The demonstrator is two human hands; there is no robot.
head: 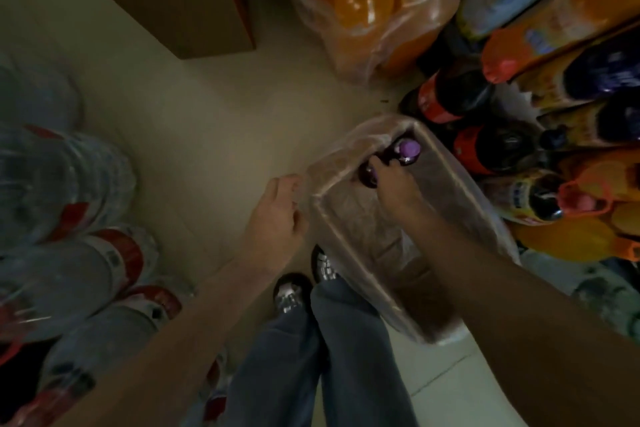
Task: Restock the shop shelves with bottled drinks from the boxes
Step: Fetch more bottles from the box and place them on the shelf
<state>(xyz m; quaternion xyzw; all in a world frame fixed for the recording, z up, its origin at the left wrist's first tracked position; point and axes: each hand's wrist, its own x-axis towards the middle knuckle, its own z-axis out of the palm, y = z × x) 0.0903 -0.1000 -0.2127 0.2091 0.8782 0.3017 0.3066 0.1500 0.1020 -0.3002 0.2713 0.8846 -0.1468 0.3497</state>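
A shallow cardboard tray wrapped in torn clear plastic (346, 229) lies on the floor in front of my feet. At its far end stand two dark bottles with purple caps (408, 149). My right hand (391, 184) reaches into the tray and grips the nearer of the two bottles (369, 177) by its top. My left hand (280, 208) pinches the loose plastic wrap at the tray's left far corner.
A pack of orange soda bottles with blue caps (367, 0) stands beyond the tray. Cola and orange bottles (485, 146) crowd the shelves on the right. Packs of water bottles (69, 218) fill the left. A brown cardboard box (180, 0) sits at the far left.
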